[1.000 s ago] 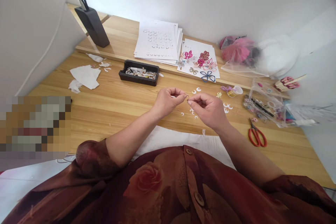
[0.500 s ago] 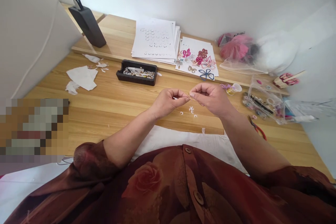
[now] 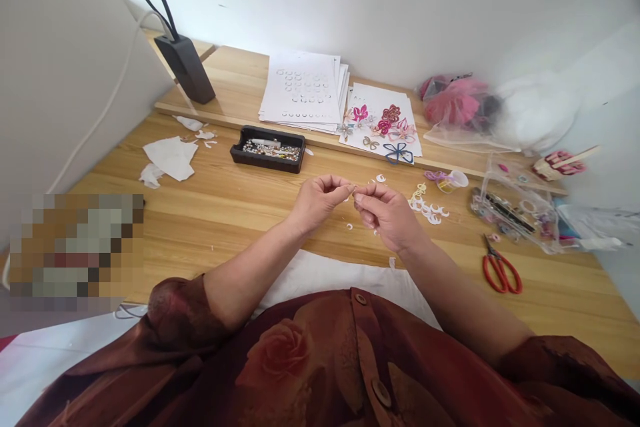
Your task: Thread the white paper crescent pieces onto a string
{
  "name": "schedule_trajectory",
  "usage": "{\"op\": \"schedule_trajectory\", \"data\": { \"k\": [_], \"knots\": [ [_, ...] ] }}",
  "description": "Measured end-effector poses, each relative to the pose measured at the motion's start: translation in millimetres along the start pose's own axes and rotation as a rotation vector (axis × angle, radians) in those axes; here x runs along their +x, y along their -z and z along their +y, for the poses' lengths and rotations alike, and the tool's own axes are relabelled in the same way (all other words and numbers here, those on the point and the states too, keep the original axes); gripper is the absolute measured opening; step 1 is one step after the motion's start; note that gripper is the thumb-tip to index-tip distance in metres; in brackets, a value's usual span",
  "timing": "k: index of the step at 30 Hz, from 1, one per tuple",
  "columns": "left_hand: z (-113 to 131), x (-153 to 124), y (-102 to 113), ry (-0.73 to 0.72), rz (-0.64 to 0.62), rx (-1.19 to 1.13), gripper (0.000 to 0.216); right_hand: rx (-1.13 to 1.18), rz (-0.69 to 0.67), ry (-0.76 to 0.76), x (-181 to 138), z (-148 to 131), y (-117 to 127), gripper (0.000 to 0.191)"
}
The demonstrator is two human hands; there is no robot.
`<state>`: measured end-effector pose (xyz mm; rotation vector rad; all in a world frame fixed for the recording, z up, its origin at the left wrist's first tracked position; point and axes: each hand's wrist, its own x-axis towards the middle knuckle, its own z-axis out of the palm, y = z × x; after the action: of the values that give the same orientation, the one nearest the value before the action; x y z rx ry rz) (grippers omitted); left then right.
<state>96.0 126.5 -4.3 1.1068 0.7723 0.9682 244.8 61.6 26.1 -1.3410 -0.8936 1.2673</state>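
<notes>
My left hand (image 3: 321,203) and my right hand (image 3: 387,212) meet fingertip to fingertip above the desk. Both are pinched closed around something small and thin, too tiny to name. Under and beside my hands lie small white crescent-shaped pieces (image 3: 349,227). To the right of my right hand is a larger scatter of white crescent cutouts (image 3: 433,211), with a pale yellow looped piece (image 3: 419,192) at its left edge. A purple looped piece (image 3: 436,175) rests against a small clear cup (image 3: 454,181).
Red-handled scissors (image 3: 501,271) lie at right, below a clear box of supplies (image 3: 520,213). A black tray of beads (image 3: 269,159) stands behind my hands. Paper stacks (image 3: 303,83) and flower shapes (image 3: 393,113) occupy the raised shelf. Torn white paper (image 3: 170,157) lies left.
My right hand has moved left and down, its fingers now more curled, uncovering the scatter of crescents and the scissors. The whole view has shifted slightly. Both hands stay pinched together.
</notes>
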Motion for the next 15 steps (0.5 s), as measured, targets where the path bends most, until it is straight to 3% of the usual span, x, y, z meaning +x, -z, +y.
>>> {"op": "schedule_trajectory", "data": {
  "k": [8, 15],
  "knots": [
    [4.6, -2.2, -2.5, -0.014, 0.033, 0.154, 0.029, -0.479, 0.149, 0.344, -10.4, 8.5, 2.4, 0.012],
    [7.1, -9.7, -4.7, -0.145, 0.023, 0.383, 0.02, -0.79, 0.143, 0.601, -23.6, -0.8, 6.8, 0.004]
  ]
}}
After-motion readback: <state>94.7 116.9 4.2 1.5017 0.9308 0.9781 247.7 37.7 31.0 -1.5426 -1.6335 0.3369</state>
